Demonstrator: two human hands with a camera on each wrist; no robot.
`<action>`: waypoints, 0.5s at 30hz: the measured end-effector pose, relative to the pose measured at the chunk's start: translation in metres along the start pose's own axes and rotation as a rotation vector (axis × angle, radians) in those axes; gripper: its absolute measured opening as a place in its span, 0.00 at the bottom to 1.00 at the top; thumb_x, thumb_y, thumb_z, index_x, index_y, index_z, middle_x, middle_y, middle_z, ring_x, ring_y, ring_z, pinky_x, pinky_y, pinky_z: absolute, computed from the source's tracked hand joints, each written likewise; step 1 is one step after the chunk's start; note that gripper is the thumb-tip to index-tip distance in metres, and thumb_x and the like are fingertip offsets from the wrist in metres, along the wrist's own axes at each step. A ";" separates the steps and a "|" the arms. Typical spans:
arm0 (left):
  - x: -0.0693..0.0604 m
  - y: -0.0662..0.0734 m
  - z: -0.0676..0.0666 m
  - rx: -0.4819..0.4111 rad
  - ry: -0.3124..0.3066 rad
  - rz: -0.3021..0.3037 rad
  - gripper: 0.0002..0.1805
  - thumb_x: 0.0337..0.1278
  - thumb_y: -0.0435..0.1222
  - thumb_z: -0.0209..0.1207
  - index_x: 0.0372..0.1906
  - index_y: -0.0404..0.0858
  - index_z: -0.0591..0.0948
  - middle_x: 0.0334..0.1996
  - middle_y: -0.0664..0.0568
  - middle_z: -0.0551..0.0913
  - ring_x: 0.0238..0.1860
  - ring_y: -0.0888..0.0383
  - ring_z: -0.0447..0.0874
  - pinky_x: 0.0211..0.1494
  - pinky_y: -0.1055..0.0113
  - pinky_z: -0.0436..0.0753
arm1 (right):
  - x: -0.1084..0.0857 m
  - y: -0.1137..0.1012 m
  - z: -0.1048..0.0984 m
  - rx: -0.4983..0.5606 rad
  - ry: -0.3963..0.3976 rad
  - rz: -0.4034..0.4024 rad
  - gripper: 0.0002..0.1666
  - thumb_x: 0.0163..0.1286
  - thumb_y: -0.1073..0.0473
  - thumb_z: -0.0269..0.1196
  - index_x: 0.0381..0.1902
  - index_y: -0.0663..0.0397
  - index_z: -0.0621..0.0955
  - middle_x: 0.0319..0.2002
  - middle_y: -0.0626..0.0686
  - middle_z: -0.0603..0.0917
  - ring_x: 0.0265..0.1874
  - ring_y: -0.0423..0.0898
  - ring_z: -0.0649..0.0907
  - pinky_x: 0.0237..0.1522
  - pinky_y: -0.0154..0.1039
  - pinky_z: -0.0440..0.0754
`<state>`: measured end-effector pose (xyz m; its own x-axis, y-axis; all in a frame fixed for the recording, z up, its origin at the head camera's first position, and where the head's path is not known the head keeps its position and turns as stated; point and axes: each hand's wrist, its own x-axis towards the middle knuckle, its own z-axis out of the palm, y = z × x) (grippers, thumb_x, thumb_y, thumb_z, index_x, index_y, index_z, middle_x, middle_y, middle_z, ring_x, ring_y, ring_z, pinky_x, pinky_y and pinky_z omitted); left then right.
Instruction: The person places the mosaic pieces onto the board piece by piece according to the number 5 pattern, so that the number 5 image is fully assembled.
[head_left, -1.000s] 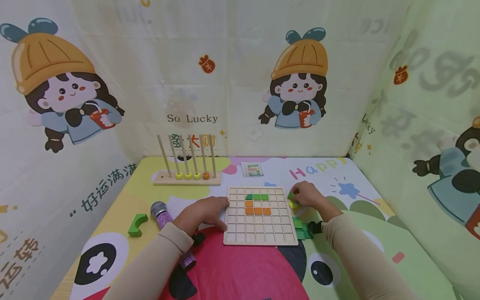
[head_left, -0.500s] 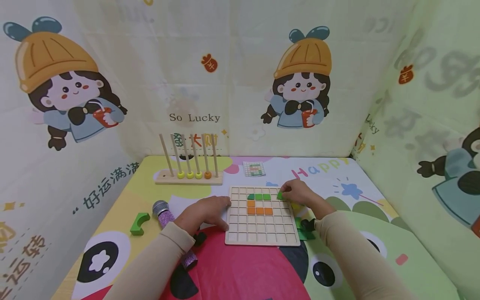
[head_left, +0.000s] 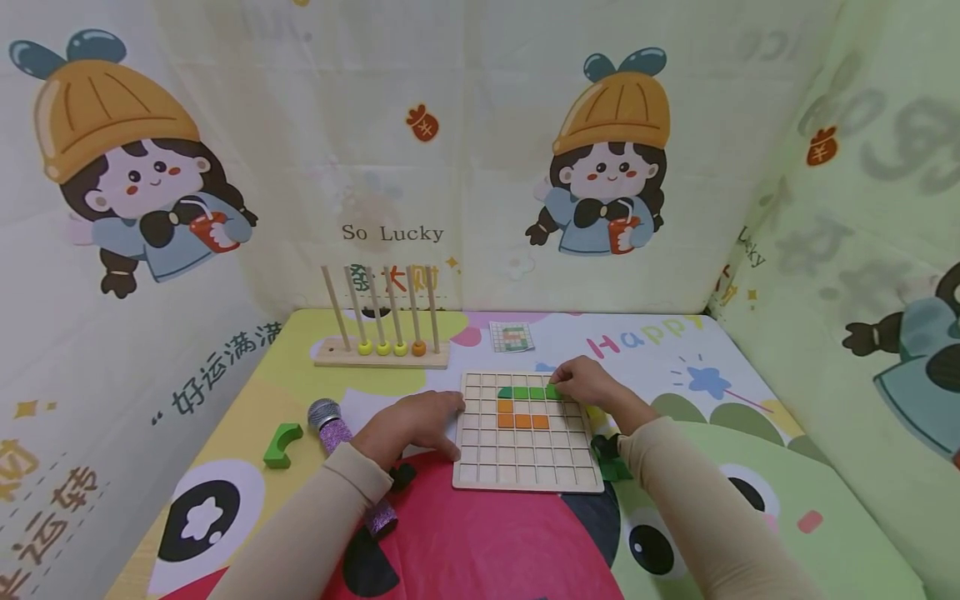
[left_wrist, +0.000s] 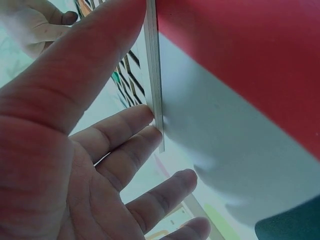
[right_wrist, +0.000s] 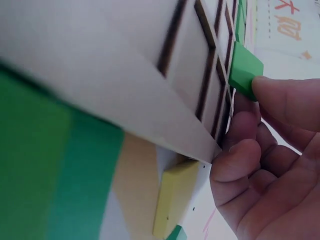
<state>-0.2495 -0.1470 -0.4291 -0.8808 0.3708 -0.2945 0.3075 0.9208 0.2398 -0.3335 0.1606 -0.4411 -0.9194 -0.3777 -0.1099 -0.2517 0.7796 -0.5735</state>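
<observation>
A wooden grid board [head_left: 525,457] lies on the table, with green tiles [head_left: 528,392] in an upper row and orange tiles [head_left: 522,422] below them. At its left edge, my left hand [head_left: 411,423] touches the rim with thumb and fingertips, the fingers fairly straight. My right hand [head_left: 591,383] is over the upper right part of the board. Between thumb and fingers it pinches a green tile [right_wrist: 245,70], tilted at the end of the green row. A yellow tile [right_wrist: 175,195] lies just off the board's right edge, beside more green tiles [head_left: 617,470], partly hidden by the wrist.
A purple glittery microphone [head_left: 335,433] lies under my left forearm, near a green arch block [head_left: 282,446]. Behind them stands a wooden peg rack [head_left: 382,360] with yellow and orange beads. A printed grid card [head_left: 512,337] lies beyond the board.
My right hand has carried the green tile leftward from beside the board to the end of the green row. The left hand has stayed at the board's left edge.
</observation>
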 end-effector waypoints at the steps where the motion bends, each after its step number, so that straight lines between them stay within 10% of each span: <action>1: 0.000 0.000 0.000 -0.002 -0.001 0.001 0.44 0.43 0.52 0.80 0.67 0.42 0.76 0.59 0.50 0.82 0.59 0.51 0.79 0.66 0.52 0.78 | 0.001 -0.001 0.001 -0.010 -0.001 0.002 0.08 0.74 0.63 0.62 0.43 0.57 0.88 0.41 0.53 0.87 0.41 0.49 0.80 0.47 0.46 0.81; 15: -0.001 0.001 -0.001 0.003 -0.008 -0.014 0.46 0.42 0.53 0.80 0.68 0.43 0.76 0.62 0.50 0.81 0.61 0.50 0.78 0.68 0.51 0.78 | 0.005 -0.005 0.005 -0.140 0.010 -0.014 0.07 0.72 0.64 0.64 0.42 0.55 0.89 0.39 0.51 0.89 0.41 0.48 0.82 0.53 0.50 0.82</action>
<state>-0.2490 -0.1470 -0.4276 -0.8820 0.3590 -0.3054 0.2966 0.9263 0.2324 -0.3351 0.1523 -0.4428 -0.9181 -0.3849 -0.0941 -0.3040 0.8365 -0.4559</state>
